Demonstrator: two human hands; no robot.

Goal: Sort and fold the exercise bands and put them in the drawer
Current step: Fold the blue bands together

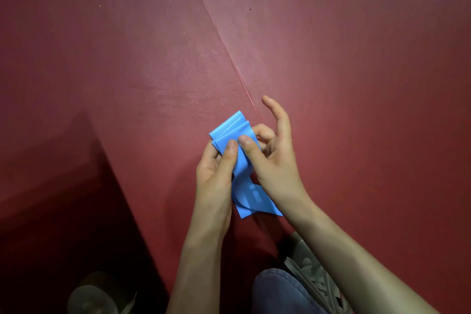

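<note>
Blue band [230, 132], pinched between both hands [244, 160]

Between left hand [216, 171] and right hand [276, 160], a folded band [233, 132], above the mat [331, 58]; below the hands, its loose tail [254, 199]; under the right forearm, a knee [277, 290] and a shoe [309, 271]

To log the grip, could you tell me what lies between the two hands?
The folded blue band lies there, in the head view: the left hand and right hand hold it, its loose tail hanging between the wrists.
</note>
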